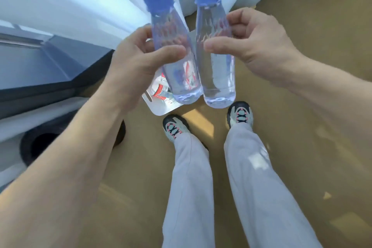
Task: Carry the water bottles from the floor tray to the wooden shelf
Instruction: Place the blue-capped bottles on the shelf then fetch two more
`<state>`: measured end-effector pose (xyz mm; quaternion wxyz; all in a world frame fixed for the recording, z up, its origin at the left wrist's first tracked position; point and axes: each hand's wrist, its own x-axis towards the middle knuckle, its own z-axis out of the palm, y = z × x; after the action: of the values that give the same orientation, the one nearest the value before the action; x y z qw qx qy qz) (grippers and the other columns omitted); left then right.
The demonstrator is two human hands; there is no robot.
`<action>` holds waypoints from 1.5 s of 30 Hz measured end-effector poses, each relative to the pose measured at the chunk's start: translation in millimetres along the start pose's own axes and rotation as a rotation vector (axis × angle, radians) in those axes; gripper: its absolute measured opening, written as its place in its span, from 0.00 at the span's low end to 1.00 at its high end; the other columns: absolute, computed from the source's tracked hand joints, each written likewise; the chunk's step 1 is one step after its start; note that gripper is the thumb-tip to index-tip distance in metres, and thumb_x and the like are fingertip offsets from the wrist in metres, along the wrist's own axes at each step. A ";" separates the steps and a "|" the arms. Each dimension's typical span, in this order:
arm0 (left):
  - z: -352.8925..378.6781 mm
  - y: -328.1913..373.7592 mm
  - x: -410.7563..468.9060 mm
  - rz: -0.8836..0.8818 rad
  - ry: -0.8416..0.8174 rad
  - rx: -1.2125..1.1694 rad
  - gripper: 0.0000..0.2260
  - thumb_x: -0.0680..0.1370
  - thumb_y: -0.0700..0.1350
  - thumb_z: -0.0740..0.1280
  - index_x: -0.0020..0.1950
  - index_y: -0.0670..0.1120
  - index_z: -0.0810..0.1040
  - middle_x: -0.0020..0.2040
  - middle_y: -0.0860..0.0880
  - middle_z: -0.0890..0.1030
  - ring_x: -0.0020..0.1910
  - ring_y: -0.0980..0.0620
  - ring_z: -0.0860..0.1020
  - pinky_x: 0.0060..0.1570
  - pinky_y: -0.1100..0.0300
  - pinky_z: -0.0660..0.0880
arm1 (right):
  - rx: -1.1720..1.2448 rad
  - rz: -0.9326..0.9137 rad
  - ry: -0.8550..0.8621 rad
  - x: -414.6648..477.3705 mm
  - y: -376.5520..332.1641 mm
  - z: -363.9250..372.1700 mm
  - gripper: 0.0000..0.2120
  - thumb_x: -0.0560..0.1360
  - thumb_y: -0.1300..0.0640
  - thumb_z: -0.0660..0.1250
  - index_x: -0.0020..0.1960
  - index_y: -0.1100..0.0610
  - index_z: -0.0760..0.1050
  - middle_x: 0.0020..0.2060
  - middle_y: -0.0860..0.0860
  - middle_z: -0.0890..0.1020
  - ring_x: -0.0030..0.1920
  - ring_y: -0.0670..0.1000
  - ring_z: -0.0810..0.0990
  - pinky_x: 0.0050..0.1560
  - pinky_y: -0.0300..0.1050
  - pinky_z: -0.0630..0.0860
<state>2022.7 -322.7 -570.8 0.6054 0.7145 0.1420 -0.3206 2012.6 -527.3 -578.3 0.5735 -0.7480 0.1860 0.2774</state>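
Note:
I hold two clear water bottles with blue caps upright in front of me, side by side. My left hand [138, 60] grips the left bottle [177, 78] around its middle. My right hand [255, 46] grips the right bottle [217, 78] the same way. Below and behind the bottles, a white tray [161, 108] lies on the floor, with at least one red-labelled bottle [159, 91] lying in it, mostly hidden by the held bottles. No wooden shelf is in view.
My two legs in pale trousers and my shoes [176, 127] stand on the tan floor just in front of the tray. A dark desk or cabinet [40, 78] is at the left, a round black base [40, 147] below it. White fabric [201, 2] hangs behind.

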 end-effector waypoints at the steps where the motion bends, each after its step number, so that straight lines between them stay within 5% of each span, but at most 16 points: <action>1: -1.5 23.0 -16.5 -0.009 -0.004 -0.076 0.22 0.64 0.45 0.73 0.57 0.42 0.78 0.48 0.45 0.86 0.49 0.43 0.84 0.50 0.50 0.80 | 0.098 -0.004 0.006 -19.3 -23.6 -2.5 0.19 0.63 0.48 0.76 0.50 0.52 0.76 0.43 0.51 0.85 0.47 0.51 0.84 0.58 0.50 0.78; 3: -1.6 74.0 -51.4 0.005 -0.030 -0.206 0.22 0.67 0.48 0.70 0.58 0.40 0.77 0.54 0.35 0.82 0.54 0.34 0.80 0.51 0.41 0.79 | 0.322 0.010 -0.021 -58.4 -75.8 -5.5 0.15 0.69 0.48 0.70 0.51 0.57 0.77 0.37 0.49 0.83 0.44 0.53 0.84 0.50 0.55 0.81; 5: 1.9 127.7 -90.7 0.052 -0.057 -0.320 0.16 0.74 0.49 0.65 0.56 0.41 0.78 0.52 0.35 0.83 0.52 0.35 0.82 0.47 0.44 0.80 | 0.445 -0.010 -0.058 -98.3 -129.7 -10.7 0.17 0.76 0.50 0.62 0.55 0.62 0.75 0.39 0.51 0.82 0.44 0.57 0.85 0.41 0.58 0.82; 8: 3.7 204.8 -159.3 0.140 -0.062 -0.457 0.17 0.80 0.50 0.56 0.51 0.42 0.80 0.49 0.36 0.84 0.48 0.37 0.83 0.44 0.45 0.80 | 0.518 -0.121 -0.054 -156.8 -208.2 -23.3 0.18 0.78 0.50 0.60 0.55 0.66 0.74 0.47 0.60 0.84 0.49 0.63 0.83 0.47 0.63 0.80; 11: 0.1 272.2 -229.0 0.235 0.152 -0.387 0.16 0.78 0.52 0.60 0.52 0.42 0.81 0.48 0.35 0.84 0.47 0.37 0.83 0.47 0.38 0.79 | 0.589 -0.161 -0.104 -213.2 -274.4 -33.2 0.14 0.77 0.52 0.63 0.57 0.60 0.75 0.50 0.60 0.82 0.48 0.61 0.84 0.40 0.59 0.82; 14: -2.9 324.9 -301.1 0.323 0.285 -0.363 0.12 0.80 0.47 0.59 0.52 0.43 0.80 0.40 0.43 0.86 0.41 0.44 0.85 0.40 0.48 0.82 | 0.522 -0.282 -0.191 -267.3 -329.3 -39.0 0.23 0.70 0.46 0.69 0.61 0.56 0.74 0.55 0.61 0.79 0.52 0.63 0.82 0.43 0.62 0.81; 20: -3.3 361.5 -451.1 0.469 0.711 -0.402 0.17 0.72 0.58 0.59 0.44 0.54 0.85 0.41 0.47 0.86 0.47 0.45 0.84 0.45 0.45 0.81 | 0.336 -0.392 -0.563 -365.1 -413.4 -18.3 0.17 0.77 0.46 0.59 0.52 0.57 0.79 0.45 0.55 0.85 0.43 0.53 0.85 0.35 0.49 0.81; 26: -3.5 335.1 -597.7 0.551 1.079 -0.522 0.14 0.73 0.57 0.63 0.45 0.51 0.85 0.44 0.41 0.85 0.49 0.39 0.82 0.48 0.42 0.80 | 0.163 -0.552 -0.954 -474.8 -444.6 56.0 0.20 0.72 0.44 0.60 0.55 0.56 0.78 0.43 0.52 0.85 0.41 0.51 0.85 0.34 0.47 0.81; 31: 14.7 272.1 -730.9 0.650 1.406 -0.607 0.14 0.68 0.55 0.64 0.42 0.49 0.84 0.34 0.48 0.84 0.34 0.51 0.82 0.38 0.50 0.79 | 0.009 -0.644 -1.234 -582.6 -418.7 135.4 0.17 0.75 0.44 0.61 0.55 0.54 0.79 0.44 0.50 0.85 0.42 0.51 0.84 0.35 0.46 0.81; 35: 43.4 190.7 -839.5 0.661 1.697 -0.774 0.13 0.66 0.55 0.66 0.40 0.49 0.85 0.40 0.42 0.81 0.35 0.47 0.80 0.38 0.53 0.78 | -0.025 -0.597 -1.463 -681.7 -366.3 203.9 0.15 0.70 0.46 0.63 0.48 0.55 0.80 0.38 0.50 0.84 0.39 0.51 0.83 0.35 0.48 0.81; 40: 90.0 94.9 -968.5 0.638 1.986 -0.885 0.13 0.66 0.54 0.65 0.39 0.48 0.85 0.32 0.49 0.83 0.29 0.52 0.81 0.28 0.59 0.79 | -0.090 -0.516 -1.640 -808.7 -272.2 281.9 0.12 0.71 0.45 0.66 0.45 0.51 0.82 0.38 0.51 0.85 0.41 0.53 0.84 0.38 0.52 0.82; 45: 134.9 19.5 -1075.3 0.537 2.169 -0.881 0.12 0.76 0.51 0.63 0.41 0.48 0.84 0.33 0.49 0.84 0.31 0.52 0.82 0.40 0.54 0.78 | -0.180 -0.416 -1.799 -922.7 -187.2 332.8 0.16 0.72 0.44 0.64 0.48 0.56 0.81 0.42 0.59 0.83 0.42 0.57 0.81 0.40 0.51 0.79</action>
<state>1184.7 -256.9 113.6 0.4106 0.3510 0.5216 0.6604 1340.2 -193.1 80.1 0.4800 -0.3113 -0.4893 0.6582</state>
